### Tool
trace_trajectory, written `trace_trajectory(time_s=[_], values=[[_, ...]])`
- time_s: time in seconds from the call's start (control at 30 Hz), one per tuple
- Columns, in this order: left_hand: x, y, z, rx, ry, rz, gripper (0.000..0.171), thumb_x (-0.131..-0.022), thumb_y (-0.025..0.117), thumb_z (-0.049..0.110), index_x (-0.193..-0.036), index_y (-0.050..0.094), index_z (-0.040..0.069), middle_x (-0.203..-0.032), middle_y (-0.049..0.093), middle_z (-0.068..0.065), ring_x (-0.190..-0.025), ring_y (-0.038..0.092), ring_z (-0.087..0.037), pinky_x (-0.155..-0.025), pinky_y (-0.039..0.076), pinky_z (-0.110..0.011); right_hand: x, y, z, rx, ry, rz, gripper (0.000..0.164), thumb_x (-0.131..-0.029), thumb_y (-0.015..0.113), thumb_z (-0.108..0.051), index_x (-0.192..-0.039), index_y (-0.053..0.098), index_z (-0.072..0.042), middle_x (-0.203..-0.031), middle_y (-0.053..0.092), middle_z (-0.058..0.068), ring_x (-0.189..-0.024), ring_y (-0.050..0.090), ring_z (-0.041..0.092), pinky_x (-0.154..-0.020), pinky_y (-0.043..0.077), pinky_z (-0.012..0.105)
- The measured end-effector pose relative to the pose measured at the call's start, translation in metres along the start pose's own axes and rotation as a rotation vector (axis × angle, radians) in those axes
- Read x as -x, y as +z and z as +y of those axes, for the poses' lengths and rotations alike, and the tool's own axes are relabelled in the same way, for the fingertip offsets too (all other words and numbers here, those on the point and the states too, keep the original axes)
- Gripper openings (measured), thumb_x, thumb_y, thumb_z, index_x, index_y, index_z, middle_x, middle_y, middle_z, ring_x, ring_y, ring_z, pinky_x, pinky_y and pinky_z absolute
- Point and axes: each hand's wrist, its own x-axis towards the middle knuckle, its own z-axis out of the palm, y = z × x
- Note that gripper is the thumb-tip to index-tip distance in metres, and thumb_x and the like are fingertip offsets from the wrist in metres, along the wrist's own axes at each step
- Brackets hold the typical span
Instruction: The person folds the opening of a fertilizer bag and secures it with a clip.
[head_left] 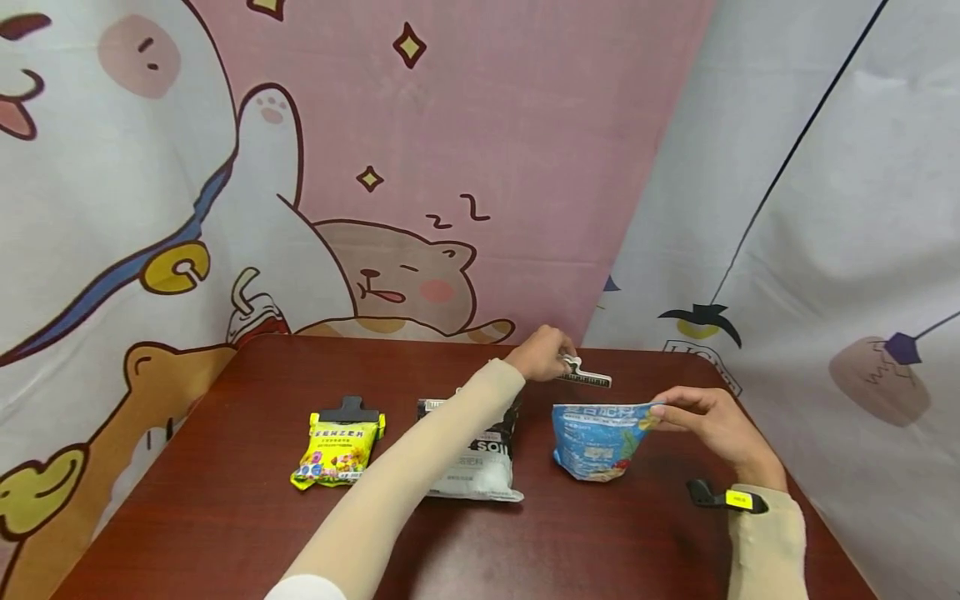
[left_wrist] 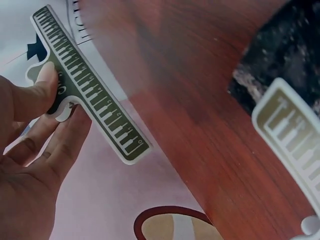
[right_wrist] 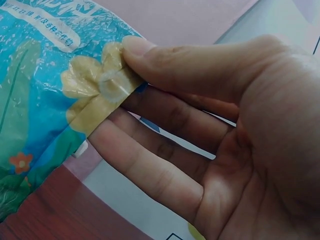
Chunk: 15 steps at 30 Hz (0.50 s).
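My left hand (head_left: pixel 542 354) pinches the grip of a bag clip (left_wrist: pixel 95 92), a long dark bar with a white rim and printed scale marks. The clip is above the far part of the table, beyond the blue bag (head_left: pixel 596 442). With thumb and fingers, my right hand (head_left: pixel 708 425) pinches that bag's upper right corner, where a yellow flower (right_wrist: pixel 92 82) is printed. The bag stands upright, its top edge roughly level. No clip shows on its top edge, and the two hands are apart.
Under my left forearm lies a black-and-white bag (head_left: pixel 480 471), partly hidden; a second scale-marked clip (left_wrist: pixel 295 135) is beside it in the left wrist view. Farther left lies a yellow bag (head_left: pixel 337 450) with a black clip (head_left: pixel 351 411) along its top. A printed cloth (head_left: pixel 525 167) hangs behind the table.
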Motion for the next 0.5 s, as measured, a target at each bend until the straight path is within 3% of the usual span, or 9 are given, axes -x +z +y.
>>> trace_trajectory(time_s=[0.17,0.5], values=[[0.004,-0.006,0.004,0.052,0.004,0.021,0.019,-0.089,0.080,0.016,-0.108,0.079,0.009,-0.107,0.077,-0.004,-0.095,0.070,-0.014,-0.078,0.056,-0.021,0.000,-0.001,0.002,-0.004,-0.002,-0.004,0.029,-0.098,0.071,-0.023,-0.113,0.073,0.002,-0.094,0.079,0.003,-0.085,0.079,0.023,-0.081,0.062,0.031],[0.017,-0.020,0.014,0.179,-0.008,0.111,0.018,-0.085,0.082,0.010,-0.103,0.079,0.007,-0.095,0.076,-0.004,-0.081,0.067,-0.010,-0.069,0.052,-0.018,0.000,0.001,0.001,-0.010,0.010,0.004,0.030,-0.098,0.071,-0.025,-0.113,0.073,0.001,-0.094,0.079,0.003,-0.086,0.079,0.023,-0.080,0.062,0.029]])
